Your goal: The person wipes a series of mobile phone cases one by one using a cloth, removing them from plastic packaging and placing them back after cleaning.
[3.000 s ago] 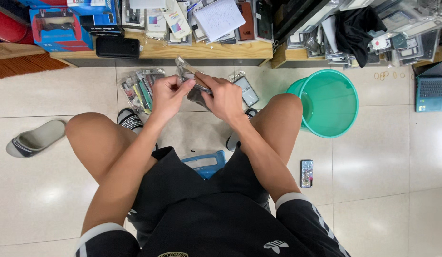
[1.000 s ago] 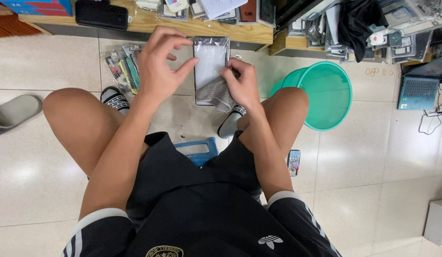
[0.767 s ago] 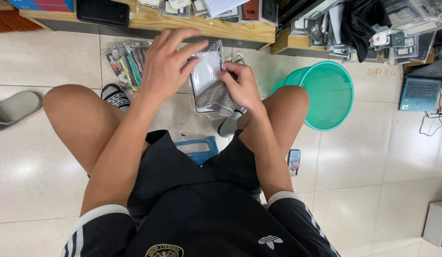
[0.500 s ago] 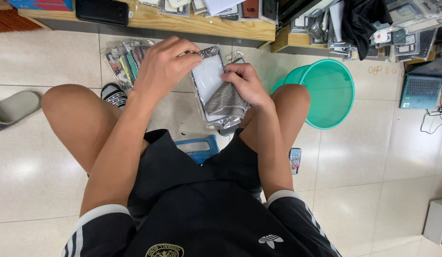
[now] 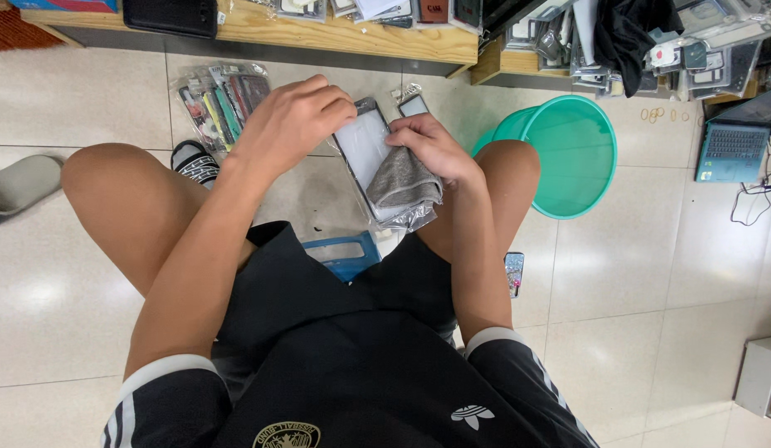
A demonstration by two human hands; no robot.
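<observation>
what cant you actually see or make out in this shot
- Head view: the lower part of the flat panel is covered by the grey cloth under the right hand.
- Its left edge sits under the fingers of the left hand.
- The blue stool is mostly hidden by the shorts.
- Packets in the clear bag are too small to identify.
- The shelf items are cut off by the top edge.
</observation>
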